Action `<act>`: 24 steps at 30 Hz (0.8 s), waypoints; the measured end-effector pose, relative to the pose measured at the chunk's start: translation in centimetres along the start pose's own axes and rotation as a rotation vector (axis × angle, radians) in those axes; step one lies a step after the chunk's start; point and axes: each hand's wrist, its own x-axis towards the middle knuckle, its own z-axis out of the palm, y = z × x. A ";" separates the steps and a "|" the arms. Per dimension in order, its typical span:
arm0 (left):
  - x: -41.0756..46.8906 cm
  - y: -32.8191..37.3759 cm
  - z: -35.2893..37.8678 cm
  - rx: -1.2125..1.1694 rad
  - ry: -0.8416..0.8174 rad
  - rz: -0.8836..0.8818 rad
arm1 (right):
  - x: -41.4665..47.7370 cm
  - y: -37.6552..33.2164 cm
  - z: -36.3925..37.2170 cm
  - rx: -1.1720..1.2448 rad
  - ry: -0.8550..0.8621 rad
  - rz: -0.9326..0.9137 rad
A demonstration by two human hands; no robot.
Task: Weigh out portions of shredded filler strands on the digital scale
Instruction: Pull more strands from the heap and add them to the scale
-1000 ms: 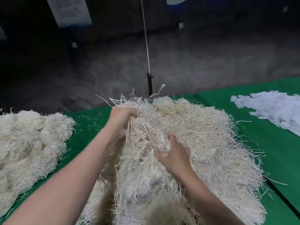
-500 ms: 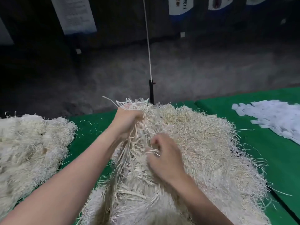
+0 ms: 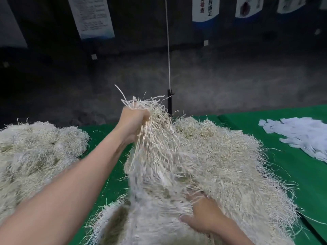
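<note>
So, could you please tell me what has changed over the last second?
The left hand has lifted its gripped bunch of strands up off the middle pile, with strands trailing below it. The right hand has slid from the pile's middle back toward the person and is now half buried in strands. The left pile, the white slips and the green table cover lie as before.

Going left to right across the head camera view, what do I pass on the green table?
Left pile of strands → left hand gripping a raised tuft → big middle pile → white paper slips.
</note>
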 end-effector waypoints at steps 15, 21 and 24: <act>-2.2 1.5 -0.2 -0.583 -0.221 -0.002 | 4.1 -10.2 -2.7 0.765 0.138 -0.204; -1.0 -1.6 -1.4 0.236 -0.254 0.312 | 6.6 -5.4 -0.1 0.670 0.302 0.081; -1.8 -5.9 -0.5 1.289 -0.643 0.285 | 6.6 -5.2 -2.2 0.722 0.425 0.080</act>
